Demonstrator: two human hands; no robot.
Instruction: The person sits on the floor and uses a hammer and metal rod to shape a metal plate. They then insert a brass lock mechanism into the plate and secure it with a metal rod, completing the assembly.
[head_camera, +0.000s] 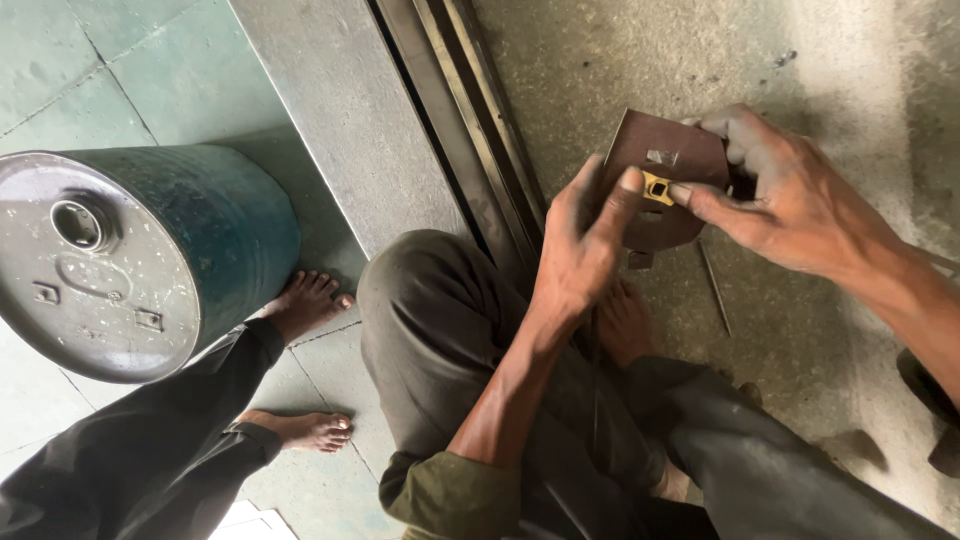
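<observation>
Nearest you, your knees are bent up over the concrete floor (800, 330), with your bare foot (625, 325) just below the work. Your left hand (580, 245) rises from between your knees and holds the brown plate (665, 170) by its left edge, thumb pressed on the face beside the small yellow piece (657, 187). Your right hand (790, 200) comes in from the right, its grip narrow, with the fingertips pinched on that yellow piece and the other fingers curled over the plate's top right corner. The piece lies between your two thumbs, about as near to one hand as the other, at the middle of the plate. A thin rod (714, 287) lies on the floor just below the plate. Farther left, another person's bare feet (305, 300) stand by a green drum (150, 255), and steel bars (465, 110) run away from you.
</observation>
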